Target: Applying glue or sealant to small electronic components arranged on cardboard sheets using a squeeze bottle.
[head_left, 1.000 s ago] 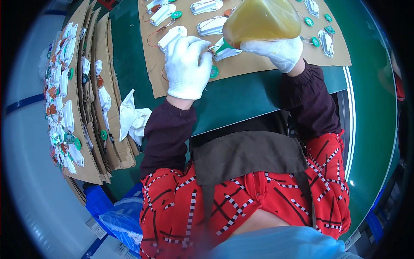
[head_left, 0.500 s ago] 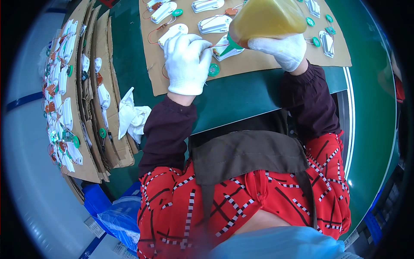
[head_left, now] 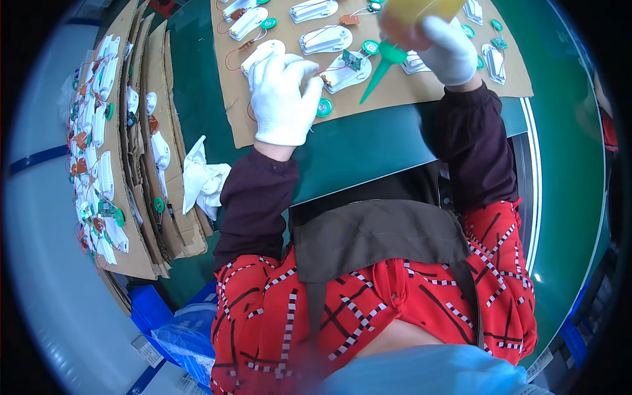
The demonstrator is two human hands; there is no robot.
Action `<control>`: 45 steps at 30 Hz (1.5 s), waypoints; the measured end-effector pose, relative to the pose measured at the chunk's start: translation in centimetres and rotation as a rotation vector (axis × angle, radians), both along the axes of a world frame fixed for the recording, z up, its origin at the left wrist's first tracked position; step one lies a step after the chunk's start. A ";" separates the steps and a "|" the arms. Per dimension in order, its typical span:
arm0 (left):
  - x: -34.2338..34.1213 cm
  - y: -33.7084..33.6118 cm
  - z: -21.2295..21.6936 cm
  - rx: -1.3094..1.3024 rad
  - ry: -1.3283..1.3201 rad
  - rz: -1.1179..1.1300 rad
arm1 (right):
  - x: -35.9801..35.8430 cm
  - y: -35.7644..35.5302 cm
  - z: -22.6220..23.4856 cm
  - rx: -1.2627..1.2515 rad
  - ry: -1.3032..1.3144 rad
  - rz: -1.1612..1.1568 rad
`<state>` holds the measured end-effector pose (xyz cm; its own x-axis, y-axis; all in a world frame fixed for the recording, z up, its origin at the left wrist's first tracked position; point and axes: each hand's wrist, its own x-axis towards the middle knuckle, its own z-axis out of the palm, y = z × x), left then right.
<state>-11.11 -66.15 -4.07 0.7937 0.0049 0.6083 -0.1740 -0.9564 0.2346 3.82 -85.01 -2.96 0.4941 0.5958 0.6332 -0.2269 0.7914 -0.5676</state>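
Observation:
My right hand [head_left: 453,56], in a white knit glove, grips a squeeze bottle [head_left: 403,21] of amber liquid. Its green tapered nozzle [head_left: 380,71] points down and left, the tip apart from the parts below. My left hand [head_left: 284,102], also gloved, rests on the cardboard sheet with its fingers bent. Thin red wires reach its fingertips from a white plastic housing [head_left: 343,78]; whatever the fingers hold is hidden. A small green circuit board [head_left: 351,60] stands on that housing. Beside the left hand lies a green round disc [head_left: 324,107].
Several white housings with wired boards and discs, such as one housing [head_left: 326,39], cover the cardboard sheet [head_left: 230,85] on the green table [head_left: 368,141]. Stacked cardboard layers [head_left: 174,204] with similar parts stand at left, beside a crumpled white cloth [head_left: 205,178]. A blue bin [head_left: 155,309] sits lower left.
My right hand has drawn back up and right and tilted the bottle, so the nozzle has left the housing and the circuit board there shows. My left hand has barely moved.

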 end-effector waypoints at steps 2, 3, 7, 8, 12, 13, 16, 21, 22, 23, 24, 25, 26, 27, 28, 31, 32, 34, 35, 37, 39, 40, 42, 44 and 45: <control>-0.3 0.1 0.6 0.013 -0.022 -0.002 | 1.6 1.8 -1.1 0.455 0.110 0.429; -0.9 0.6 1.0 0.020 -0.022 0.012 | -0.6 -1.9 0.6 -0.218 0.203 -0.222; -0.7 1.5 3.3 -0.371 0.074 -0.027 | 1.6 -3.8 -0.3 -0.100 0.359 -0.244; -0.6 2.0 4.0 -0.386 0.085 -0.007 | 2.0 -3.9 -0.5 -0.032 0.449 -0.175; 0.9 3.0 6.5 -0.150 0.097 -0.020 | 3.9 -3.5 -0.3 -0.025 0.364 -0.050; 1.4 3.6 6.5 -0.041 0.105 -0.044 | 3.8 -2.2 0.4 -0.014 0.366 -0.042; 4.1 3.3 5.1 0.049 0.229 -0.033 | 3.7 1.2 3.1 0.114 0.454 -0.062; 6.5 1.5 2.9 0.479 0.167 0.077 | 3.8 3.0 3.0 0.106 0.489 -0.104; 6.6 1.3 2.2 0.518 0.219 0.117 | 3.6 3.0 2.2 0.144 0.523 -0.060; 6.9 1.6 1.8 0.521 0.218 0.112 | 3.8 2.8 1.6 0.181 0.556 -0.015; 7.2 1.9 1.4 0.518 0.273 0.122 | 4.1 2.4 1.2 0.102 0.599 -0.006; 7.3 1.8 1.2 0.514 0.334 0.127 | 4.5 2.0 0.7 0.104 0.607 -0.015; 7.3 2.0 1.2 0.494 0.260 0.081 | 5.0 1.7 0.3 0.092 0.554 0.008; 7.2 1.9 1.1 0.494 0.267 0.072 | 5.4 1.5 -0.2 0.080 0.501 0.032; 7.0 1.7 1.6 0.480 0.276 0.085 | 5.4 1.5 -0.3 0.082 0.503 0.031; 7.0 1.7 1.9 0.391 0.327 0.092 | 5.4 1.7 -0.3 0.105 0.537 0.033; 7.0 1.8 1.9 0.314 0.366 0.088 | 5.3 1.8 -0.3 0.110 0.550 0.034; 6.8 1.6 2.1 0.314 0.327 0.077 | 5.1 2.0 -0.2 0.115 0.563 0.037; 6.7 1.5 2.2 0.315 0.284 0.066 | 5.0 2.1 -0.2 0.112 0.569 0.018; 6.6 1.4 2.2 0.312 0.311 0.063 | 4.9 2.0 -0.3 0.107 0.575 0.001; 6.6 1.4 2.1 0.307 0.336 0.062 | 5.1 1.8 -0.6 0.099 0.549 0.047; 6.7 1.6 1.9 0.251 0.381 0.078 | 5.0 1.9 -0.4 0.097 0.550 0.049; 6.9 2.0 1.5 0.192 0.427 0.097 | 4.6 2.1 -0.2 0.085 0.550 -0.002; 7.1 2.3 1.3 -0.157 0.427 0.135 | 4.3 2.2 0.1 0.070 0.556 -0.021; 7.1 2.5 1.2 -0.158 0.428 0.136 | 4.2 2.4 0.3 0.057 0.561 -0.039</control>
<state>-4.03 -63.67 -2.89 0.9587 0.1918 0.2100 0.0942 -0.9108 0.4019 8.02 -82.66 -2.70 0.7853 0.5428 0.2978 -0.4512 0.8311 -0.3250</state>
